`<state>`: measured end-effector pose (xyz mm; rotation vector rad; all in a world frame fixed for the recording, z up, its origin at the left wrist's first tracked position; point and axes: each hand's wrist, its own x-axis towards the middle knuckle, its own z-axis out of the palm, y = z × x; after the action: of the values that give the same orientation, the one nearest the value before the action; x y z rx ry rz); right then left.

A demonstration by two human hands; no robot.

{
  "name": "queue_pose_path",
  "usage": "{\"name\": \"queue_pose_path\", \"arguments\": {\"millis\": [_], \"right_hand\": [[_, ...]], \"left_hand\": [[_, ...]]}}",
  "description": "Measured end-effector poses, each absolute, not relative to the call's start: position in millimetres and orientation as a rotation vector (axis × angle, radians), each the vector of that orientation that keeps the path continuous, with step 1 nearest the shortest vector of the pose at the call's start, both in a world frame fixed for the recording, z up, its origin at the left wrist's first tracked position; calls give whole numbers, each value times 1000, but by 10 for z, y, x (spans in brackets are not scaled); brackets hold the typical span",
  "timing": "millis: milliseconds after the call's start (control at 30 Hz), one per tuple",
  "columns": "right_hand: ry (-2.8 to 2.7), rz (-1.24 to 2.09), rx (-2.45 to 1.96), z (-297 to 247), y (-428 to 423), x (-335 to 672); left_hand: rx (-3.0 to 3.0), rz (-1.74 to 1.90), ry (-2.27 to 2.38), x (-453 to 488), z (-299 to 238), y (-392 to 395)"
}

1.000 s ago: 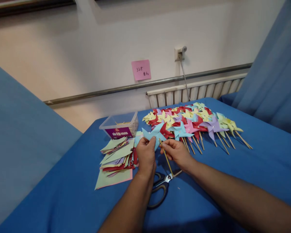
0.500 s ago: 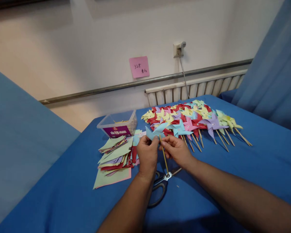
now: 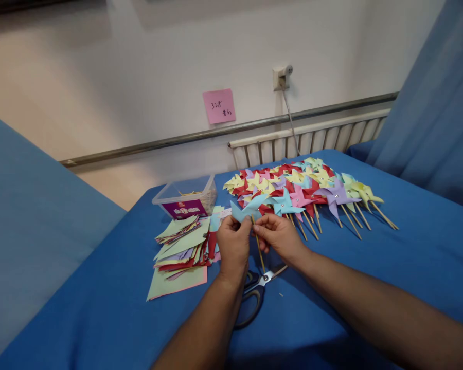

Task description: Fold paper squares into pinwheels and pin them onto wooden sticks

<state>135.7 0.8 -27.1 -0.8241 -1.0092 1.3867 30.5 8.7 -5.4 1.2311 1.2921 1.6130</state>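
Note:
My left hand (image 3: pixel 233 240) is closed on a light blue paper pinwheel (image 3: pixel 250 205), with the thumb near its centre. A thin wooden stick (image 3: pixel 259 249) slants down from the pinwheel toward the scissors. My right hand (image 3: pixel 275 234) pinches at the stick's upper end, close to the left thumb; the exact contact of its fingertips is partly hidden. Below the hands lie dark-handled scissors (image 3: pixel 256 295) on the blue cloth, their blades pointing right.
Many finished pinwheels (image 3: pixel 293 187) on sticks lie behind my hands to the right. At left is a pile of coloured paper sheets (image 3: pixel 183 252), with a clear plastic box (image 3: pixel 187 198) of sticks behind it. The blue-covered table (image 3: pixel 111 288) backs onto a radiator (image 3: pixel 308 136).
Both hands keep nearly the same hold on the pinwheel and stick. The stick's lower end has shifted slightly; the whole view has moved a little.

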Motion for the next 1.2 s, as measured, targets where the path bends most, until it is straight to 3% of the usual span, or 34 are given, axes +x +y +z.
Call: {"name": "queue_pose_path", "arguments": {"millis": [1200], "right_hand": [[-1022, 1396, -850, -232, -64, 1436]], "left_hand": [[1251, 1634, 1349, 281, -52, 101]]}}
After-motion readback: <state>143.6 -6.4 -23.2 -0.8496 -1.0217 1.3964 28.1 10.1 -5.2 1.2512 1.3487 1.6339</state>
